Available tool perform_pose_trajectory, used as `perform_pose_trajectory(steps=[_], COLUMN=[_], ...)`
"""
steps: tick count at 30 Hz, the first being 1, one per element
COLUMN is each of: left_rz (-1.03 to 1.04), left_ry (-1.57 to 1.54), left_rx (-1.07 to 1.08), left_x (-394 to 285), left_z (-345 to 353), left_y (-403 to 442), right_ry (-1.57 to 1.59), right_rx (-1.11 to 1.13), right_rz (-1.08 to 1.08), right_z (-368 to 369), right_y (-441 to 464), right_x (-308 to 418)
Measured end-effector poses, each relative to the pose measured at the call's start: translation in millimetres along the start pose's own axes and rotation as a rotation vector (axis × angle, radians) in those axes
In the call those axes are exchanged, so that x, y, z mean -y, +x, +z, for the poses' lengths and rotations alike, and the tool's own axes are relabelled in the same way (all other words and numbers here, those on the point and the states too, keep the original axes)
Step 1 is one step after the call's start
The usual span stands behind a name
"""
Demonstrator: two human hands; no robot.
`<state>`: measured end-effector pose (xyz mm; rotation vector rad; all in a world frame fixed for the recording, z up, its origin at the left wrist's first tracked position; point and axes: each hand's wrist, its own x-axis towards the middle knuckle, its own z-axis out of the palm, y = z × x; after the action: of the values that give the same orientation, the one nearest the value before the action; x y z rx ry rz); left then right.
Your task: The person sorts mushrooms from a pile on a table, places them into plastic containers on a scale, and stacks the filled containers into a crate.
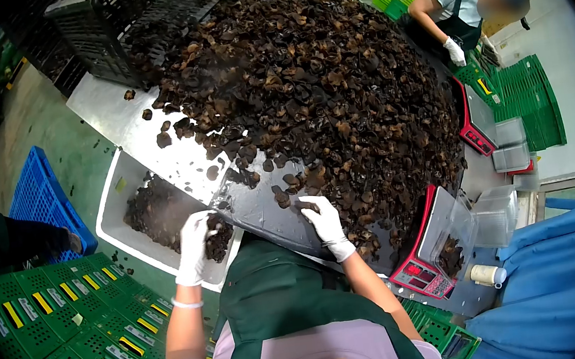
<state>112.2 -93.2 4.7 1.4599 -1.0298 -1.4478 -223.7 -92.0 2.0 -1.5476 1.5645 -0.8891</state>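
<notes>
A big heap of dark brown wood ear mushrooms (303,71) covers much of the metal table (125,120). My left hand (196,245), in a white glove, is closed on a dark wood ear piece (214,223) above the right side of a white bin (110,200). Inside the bin lie more wood ears (156,212). My right hand (324,223), also gloved, is over the table's near edge at the front of the heap. A small dark wood ear piece (308,206) shows between its thumb and fingers.
A black crate (98,41) tips onto the heap at back left. Red scales (418,264) with a clear container stand at right. Green crates (71,332) and a blue pallet (45,200) are on the left. A co-worker (456,8) in white gloves stands at the far right.
</notes>
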Motion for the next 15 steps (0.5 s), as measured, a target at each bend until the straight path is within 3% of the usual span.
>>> perform_pose_trajectory(steps=[1, 3, 4, 6, 9, 11, 15], left_rz=[0.077, 0.473, 0.451, 0.503, 0.549, 0.572, 0.857], left_ry=[0.335, 0.869, 0.771, 0.743, 0.645, 0.546, 0.707], left_rx=[-0.094, -0.424, -0.424, -0.343, -0.122, 0.013, 0.056], left_x=[9.3, -6.1, -17.4, -26.9, -44.7, -46.9, -33.3], left_z=[-15.3, -17.6, -10.4, 11.2, 53.3, 82.5, 123.6], left_y=[0.5, -9.7, -11.1, -4.6, 5.3, 13.0, 42.2], right_ry=[0.470, 0.854, 0.853, 1.366, 1.619, 1.626, 1.523], right_rx=[0.140, 0.124, 0.120, 0.223, 0.274, 0.255, 0.235], right_rz=[0.369, 0.506, 0.509, 0.509, 0.517, 0.536, 0.519], right_z=[-10.7, -15.8, -17.0, -17.8, -15.3, -15.7, -20.4], right_y=[2.7, 1.8, 1.6, 1.7, 6.9, 9.1, 11.3], right_x=[21.6, 11.9, 7.2, 5.0, 10.4, 15.8, 23.4])
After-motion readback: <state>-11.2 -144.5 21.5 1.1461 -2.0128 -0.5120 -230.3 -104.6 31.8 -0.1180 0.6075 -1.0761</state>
